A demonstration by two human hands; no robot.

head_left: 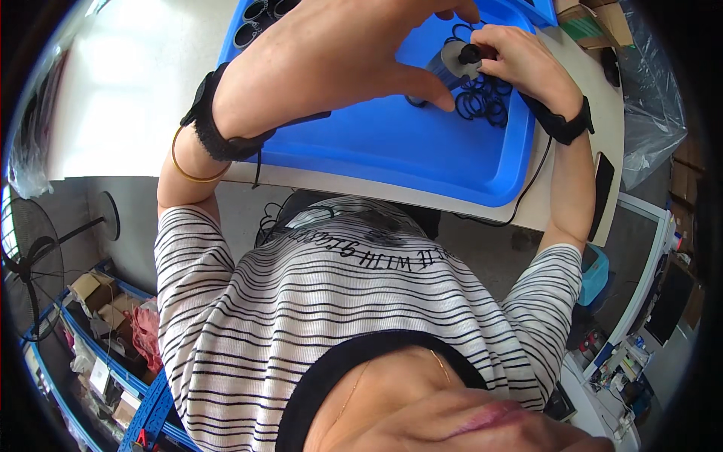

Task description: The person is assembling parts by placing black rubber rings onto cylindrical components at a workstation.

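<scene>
My left hand [339, 56] reaches over the blue tray [392, 151] with its thumb and fingers apart. In the space beside its thumb is a clear-grey cylinder [446, 69] with a pale, flat end and a round black knob [470, 54]. On the other side, my right hand [525, 64] has its fingers bent and pinched at the knobbed end of this cylinder. Its fingertips partly hide the contact. Just below the cylinder, several thin black rings [474, 104] lie in a loose heap in the tray. Both wrists wear black straps.
Black cup-like round parts [247, 34] sit in the tray's far left corner. The tray rests on a pale table [113, 98]. A black cable [536, 177] runs over its front edge. Cardboard boxes [595, 22] stand at the far right, and a fan [34, 260] at the left.
</scene>
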